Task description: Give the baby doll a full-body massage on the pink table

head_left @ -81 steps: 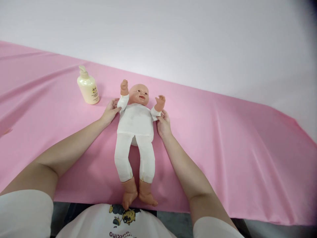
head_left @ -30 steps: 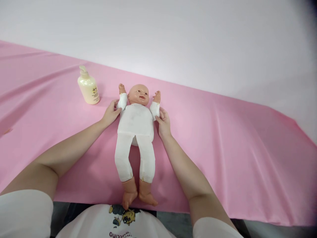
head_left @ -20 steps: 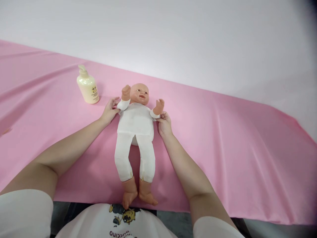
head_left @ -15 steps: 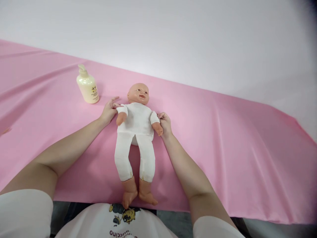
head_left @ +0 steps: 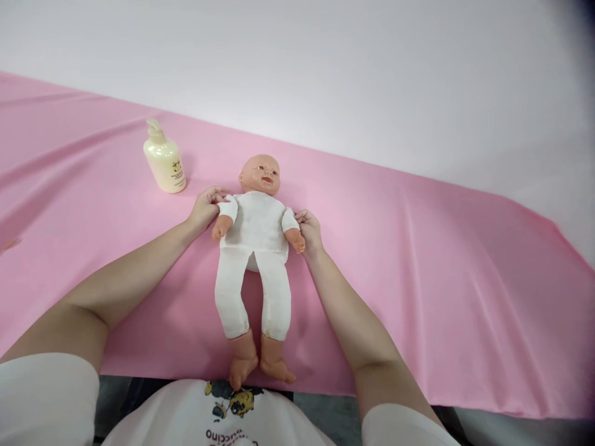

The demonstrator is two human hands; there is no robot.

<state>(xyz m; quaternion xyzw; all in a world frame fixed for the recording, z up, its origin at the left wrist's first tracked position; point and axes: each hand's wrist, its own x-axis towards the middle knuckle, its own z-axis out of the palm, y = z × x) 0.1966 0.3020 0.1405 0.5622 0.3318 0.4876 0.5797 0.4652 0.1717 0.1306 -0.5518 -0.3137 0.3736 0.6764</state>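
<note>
A baby doll [head_left: 253,248] in a white cloth suit lies on its back near the middle of the pink cloth [head_left: 418,260], head toward twelve o'clock and bare feet toward six o'clock, where they reach the near edge of the cloth just above the person's white printed shirt [head_left: 223,424]. The left hand [head_left: 204,207] sits at about nine o'clock from the doll's chest, its fingers curled around the doll's upper arm at the white sleeve, gripping it; that doll arm hangs down along the body with its small hand beside the waist. The right hand [head_left: 310,230] sits at about three o'clock from the chest, fingers closed on the doll's other sleeve in the same way, and that arm too lies down along the torso. Both of the person's forearms run in from the lower corners, resting low over the cloth on either side of the doll's legs, which lie straight and close together. A cream pump bottle [head_left: 163,160] stands upright on the cloth at about ten o'clock from the doll's head, near the left hand but apart from it. Behind the cloth's far edge rises a plain pale wall [head_left: 325,62].
</note>
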